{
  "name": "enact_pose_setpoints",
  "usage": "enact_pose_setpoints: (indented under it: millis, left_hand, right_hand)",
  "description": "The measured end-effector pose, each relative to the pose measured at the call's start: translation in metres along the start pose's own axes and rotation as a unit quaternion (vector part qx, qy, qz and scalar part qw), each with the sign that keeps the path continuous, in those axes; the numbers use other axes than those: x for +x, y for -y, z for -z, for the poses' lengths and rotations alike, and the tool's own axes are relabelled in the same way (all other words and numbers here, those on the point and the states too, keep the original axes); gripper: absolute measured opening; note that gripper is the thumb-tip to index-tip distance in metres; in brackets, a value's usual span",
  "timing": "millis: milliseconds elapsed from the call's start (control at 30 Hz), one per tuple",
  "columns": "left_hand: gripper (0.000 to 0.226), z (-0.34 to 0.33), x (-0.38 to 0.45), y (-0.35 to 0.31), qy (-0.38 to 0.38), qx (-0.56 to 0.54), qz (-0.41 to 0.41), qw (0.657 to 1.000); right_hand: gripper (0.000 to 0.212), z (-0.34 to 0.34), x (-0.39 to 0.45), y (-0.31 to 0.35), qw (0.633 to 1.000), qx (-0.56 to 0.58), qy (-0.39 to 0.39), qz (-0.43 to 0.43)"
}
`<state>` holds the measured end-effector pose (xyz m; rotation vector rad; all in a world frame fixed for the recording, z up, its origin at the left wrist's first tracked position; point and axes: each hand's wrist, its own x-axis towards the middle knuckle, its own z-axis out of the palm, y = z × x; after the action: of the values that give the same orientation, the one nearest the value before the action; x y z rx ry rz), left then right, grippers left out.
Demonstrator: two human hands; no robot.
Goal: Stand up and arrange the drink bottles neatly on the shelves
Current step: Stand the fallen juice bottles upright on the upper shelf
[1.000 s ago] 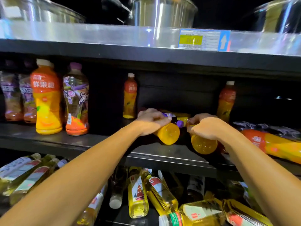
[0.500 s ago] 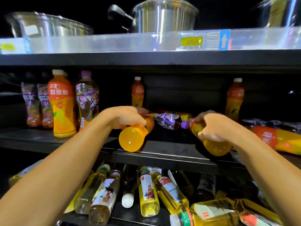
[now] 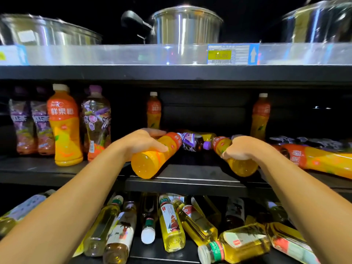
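My left hand (image 3: 144, 144) grips an orange juice bottle (image 3: 150, 162) lying on its side, base toward me, at the front of the middle shelf (image 3: 181, 181). My right hand (image 3: 242, 149) grips a second lying orange bottle (image 3: 241, 165), its neck pointing back-left. Between them a purple-capped bottle (image 3: 192, 142) lies flat. At the left an orange bottle (image 3: 64, 126) and a purple-label bottle (image 3: 97, 119) stand upright, with two more purple ones (image 3: 32, 126) behind. Two small orange bottles (image 3: 154, 111) (image 3: 260, 116) stand at the back.
A large orange bottle (image 3: 320, 159) lies flat at the right of the middle shelf, with dark bottles behind it. The lower shelf holds several yellow oil-like bottles (image 3: 171, 223) lying jumbled. Steel pots (image 3: 187, 24) stand on the top shelf behind a clear rail with a price tag (image 3: 226, 54).
My left hand has drawn its orange bottle forward and left to the shelf's front edge. My right hand's bottle has slid slightly forward. The view has tilted down a little.
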<state>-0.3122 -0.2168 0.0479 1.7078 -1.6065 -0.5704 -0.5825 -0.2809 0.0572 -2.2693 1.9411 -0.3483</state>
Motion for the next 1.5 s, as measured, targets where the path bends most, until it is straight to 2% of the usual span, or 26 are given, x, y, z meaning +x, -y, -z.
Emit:
enact_pose_setpoints:
  millis: [67, 133, 233, 300, 367, 533, 633, 700, 733, 800, 867, 1067, 1233, 1400, 1500]
  left_hand:
    - [0.074, -0.006, 0.003, 0.002, -0.015, -0.050, 0.002, 0.999]
    - [0.073, -0.015, 0.008, 0.004, -0.033, -0.111, 0.007, 0.993]
    - [0.069, -0.032, 0.016, 0.005, -0.068, -0.209, 0.007, 0.976]
    - [0.067, -0.044, 0.018, 0.002, -0.096, -0.257, 0.002, 0.962]
    - [0.067, -0.056, 0.018, -0.003, -0.135, -0.282, -0.017, 0.950]
    - [0.083, -0.073, 0.010, -0.016, -0.211, -0.243, -0.113, 0.940]
    - [0.099, -0.080, 0.003, -0.021, -0.236, -0.177, -0.157, 0.943]
    - [0.103, -0.085, -0.004, -0.025, -0.242, -0.141, -0.170, 0.945]
    - [0.106, -0.086, -0.005, -0.024, -0.243, -0.135, -0.172, 0.945]
    - [0.107, -0.088, -0.010, -0.023, -0.240, -0.132, -0.174, 0.946]
    - [0.104, -0.091, -0.016, -0.024, -0.237, -0.125, -0.175, 0.947]
    - [0.090, -0.090, -0.024, -0.019, -0.240, -0.038, -0.180, 0.953]
    - [0.092, -0.065, -0.030, -0.003, -0.294, 0.016, -0.105, 0.950]
    - [0.098, -0.038, -0.028, 0.013, -0.370, 0.118, -0.031, 0.921]
    - [0.098, -0.029, -0.023, 0.014, -0.392, 0.156, 0.016, 0.907]
  right_hand:
    - [0.073, -0.002, 0.006, -0.007, 0.998, 0.056, -0.020, -0.012]
    - [0.068, -0.004, 0.010, -0.020, 0.986, 0.166, -0.027, -0.020]
    - [0.053, -0.011, 0.019, -0.041, 0.937, 0.347, -0.042, -0.016]
    - [0.043, -0.018, 0.024, -0.047, 0.915, 0.396, -0.077, 0.021]
    - [0.056, -0.024, 0.026, -0.047, 0.900, 0.416, -0.109, 0.070]
    - [0.082, -0.037, 0.027, -0.045, 0.872, 0.437, -0.107, 0.194]
    - [0.098, -0.041, 0.025, -0.048, 0.855, 0.462, -0.049, 0.231]
    - [0.096, -0.041, 0.019, -0.050, 0.839, 0.489, -0.007, 0.239]
    - [0.089, -0.040, 0.018, -0.050, 0.836, 0.492, 0.002, 0.243]
    - [0.066, -0.039, 0.013, -0.051, 0.835, 0.487, 0.006, 0.257]
    - [0.057, -0.040, 0.008, -0.051, 0.833, 0.484, 0.005, 0.266]
    - [0.059, -0.048, 0.004, -0.045, 0.857, 0.440, -0.027, 0.267]
    - [0.061, -0.048, 0.004, -0.008, 0.899, 0.351, -0.042, 0.257]
    - [0.063, -0.057, 0.006, 0.048, 0.935, 0.263, -0.061, 0.229]
    - [0.076, -0.061, 0.017, 0.081, 0.952, 0.229, -0.060, 0.194]
